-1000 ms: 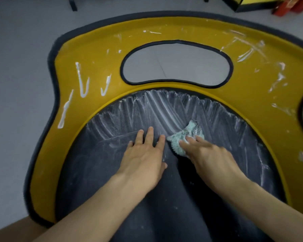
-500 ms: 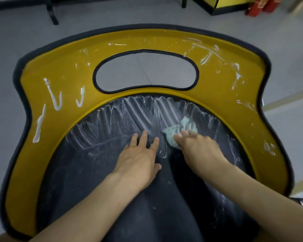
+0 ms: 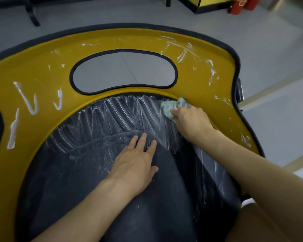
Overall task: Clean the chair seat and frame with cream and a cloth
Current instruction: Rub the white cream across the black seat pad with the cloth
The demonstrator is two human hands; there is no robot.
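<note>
A chair fills the view: a dark seat (image 3: pixel 73 172) streaked with white cream at its far half, ringed by a yellow frame (image 3: pixel 38 70) with a black-edged oval opening. My left hand (image 3: pixel 136 165) lies flat on the middle of the seat, fingers straight. My right hand (image 3: pixel 191 121) grips a pale green cloth (image 3: pixel 170 106) and presses it on the seat's far right rim, where seat meets frame. White cream lines (image 3: pixel 27 100) sit on the frame's left side and smears (image 3: pixel 185 53) on its right.
Grey floor (image 3: pixel 278 119) surrounds the chair. A yellow-and-black box (image 3: pixel 212 4) and red objects (image 3: pixel 241 3) stand at the far right. A black furniture leg (image 3: pixel 31 13) stands at the far left.
My right hand has slid the cloth from the seat's middle out to the far right, up to the yellow frame. My left hand stays flat on the seat.
</note>
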